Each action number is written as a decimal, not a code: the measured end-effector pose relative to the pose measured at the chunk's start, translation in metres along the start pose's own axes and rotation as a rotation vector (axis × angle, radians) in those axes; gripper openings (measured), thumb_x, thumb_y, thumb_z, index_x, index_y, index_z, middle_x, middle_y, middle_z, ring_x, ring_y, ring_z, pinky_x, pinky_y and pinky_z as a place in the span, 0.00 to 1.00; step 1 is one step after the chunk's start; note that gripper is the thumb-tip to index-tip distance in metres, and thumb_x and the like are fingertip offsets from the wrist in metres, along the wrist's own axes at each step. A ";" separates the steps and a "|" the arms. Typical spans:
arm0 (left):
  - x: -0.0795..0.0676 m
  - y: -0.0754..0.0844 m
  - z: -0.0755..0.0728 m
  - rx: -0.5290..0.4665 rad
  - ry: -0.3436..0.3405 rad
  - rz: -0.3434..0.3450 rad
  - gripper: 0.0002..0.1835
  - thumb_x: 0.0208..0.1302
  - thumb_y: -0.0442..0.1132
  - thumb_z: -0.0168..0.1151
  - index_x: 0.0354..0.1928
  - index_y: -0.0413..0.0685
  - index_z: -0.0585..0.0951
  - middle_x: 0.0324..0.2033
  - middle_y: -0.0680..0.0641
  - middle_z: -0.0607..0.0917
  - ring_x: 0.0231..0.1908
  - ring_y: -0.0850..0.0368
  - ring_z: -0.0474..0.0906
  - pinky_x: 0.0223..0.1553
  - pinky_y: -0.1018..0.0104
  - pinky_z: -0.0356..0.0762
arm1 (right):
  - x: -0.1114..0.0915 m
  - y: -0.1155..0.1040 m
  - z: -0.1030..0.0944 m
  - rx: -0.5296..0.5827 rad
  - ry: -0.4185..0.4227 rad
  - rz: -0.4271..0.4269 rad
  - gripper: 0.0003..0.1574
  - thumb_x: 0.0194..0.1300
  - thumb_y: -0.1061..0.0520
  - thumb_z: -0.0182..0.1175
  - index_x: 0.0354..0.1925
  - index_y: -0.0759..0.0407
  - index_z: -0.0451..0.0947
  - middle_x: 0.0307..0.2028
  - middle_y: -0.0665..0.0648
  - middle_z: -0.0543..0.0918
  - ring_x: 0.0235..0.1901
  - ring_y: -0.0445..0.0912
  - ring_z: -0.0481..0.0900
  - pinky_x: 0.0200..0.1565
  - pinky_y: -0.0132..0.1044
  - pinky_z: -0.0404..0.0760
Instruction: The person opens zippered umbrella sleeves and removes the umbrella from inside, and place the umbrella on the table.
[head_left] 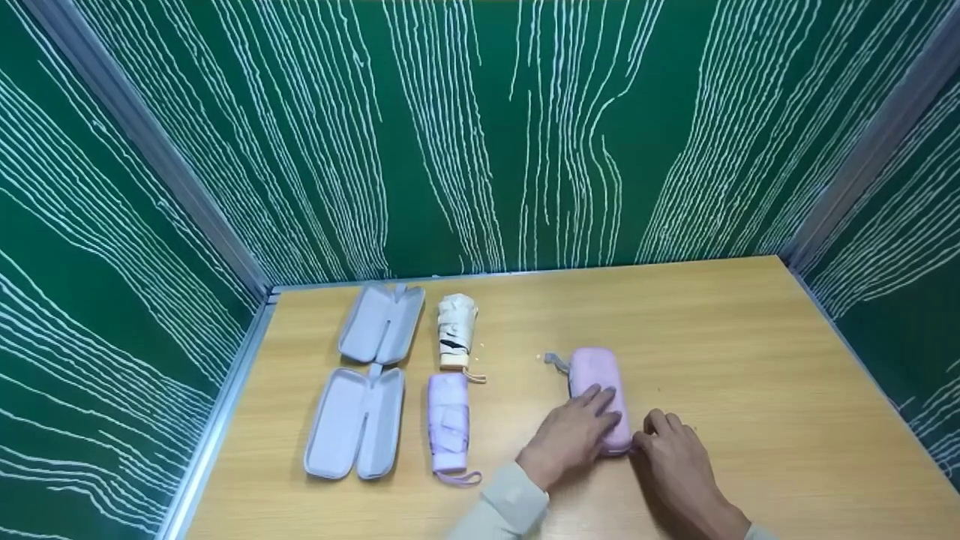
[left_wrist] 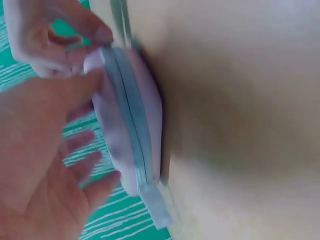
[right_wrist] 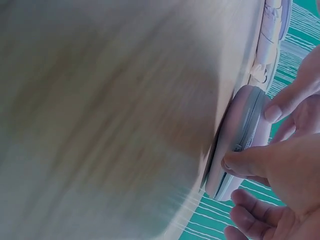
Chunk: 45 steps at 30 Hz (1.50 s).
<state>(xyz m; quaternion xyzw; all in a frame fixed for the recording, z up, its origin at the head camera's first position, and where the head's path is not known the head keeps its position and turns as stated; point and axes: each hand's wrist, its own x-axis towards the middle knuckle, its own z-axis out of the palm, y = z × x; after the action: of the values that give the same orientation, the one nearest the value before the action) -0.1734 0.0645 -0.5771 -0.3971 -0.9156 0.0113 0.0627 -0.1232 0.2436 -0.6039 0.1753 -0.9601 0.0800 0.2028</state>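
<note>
A pink zippered case (head_left: pixel 598 367) lies right of the table's middle, its lid down. My left hand (head_left: pixel 574 435) holds it, fingers across the top and thumb against the side. At the case's near right corner, my right hand (head_left: pixel 679 457) pinches the zipper pull, mostly hidden by thumb and fingers. The right wrist view shows the zipper slider (right_wrist: pixel 238 148) beside that thumb. Along the left side runs a grey-blue zipper band (left_wrist: pixel 129 100), its teeth together there. A grey strap (head_left: pixel 555 362) sticks out at the far end.
To the left lie a cream folded umbrella (head_left: pixel 456 322) and, nearer, a lilac folded umbrella (head_left: pixel 448 420) with a wrist loop. Further left, two grey cases stand spread apart, a far case (head_left: pixel 367 322) and a near case (head_left: pixel 337 427). Green panels (head_left: pixel 570 150) border the wooden table (head_left: pixel 750 337).
</note>
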 end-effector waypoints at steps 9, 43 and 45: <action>0.003 -0.008 -0.003 -0.025 -0.054 0.092 0.27 0.58 0.49 0.62 0.61 0.74 0.70 0.67 0.55 0.62 0.66 0.58 0.56 0.50 0.65 0.74 | 0.000 0.003 -0.003 -0.005 0.007 0.007 0.04 0.45 0.61 0.70 0.23 0.57 0.82 0.31 0.55 0.70 0.30 0.51 0.67 0.27 0.41 0.69; 0.008 0.029 0.013 0.071 0.177 -0.113 0.22 0.59 0.43 0.59 0.57 0.71 0.76 0.61 0.50 0.71 0.59 0.55 0.67 0.32 0.70 0.80 | -0.008 -0.011 -0.001 -0.029 0.073 0.100 0.04 0.44 0.63 0.65 0.17 0.61 0.79 0.26 0.57 0.70 0.25 0.53 0.68 0.21 0.42 0.69; 0.009 0.030 0.012 0.078 0.174 -0.121 0.22 0.59 0.43 0.59 0.57 0.71 0.76 0.61 0.50 0.71 0.59 0.55 0.68 0.32 0.70 0.80 | -0.008 -0.012 -0.001 -0.038 0.062 0.102 0.03 0.45 0.64 0.65 0.19 0.62 0.80 0.27 0.58 0.71 0.26 0.53 0.68 0.21 0.42 0.70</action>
<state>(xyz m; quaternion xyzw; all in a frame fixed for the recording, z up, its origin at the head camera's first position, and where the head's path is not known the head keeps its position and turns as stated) -0.1590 0.0921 -0.5906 -0.3377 -0.9279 0.0084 0.1576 -0.1117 0.2352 -0.6049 0.1195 -0.9624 0.0776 0.2313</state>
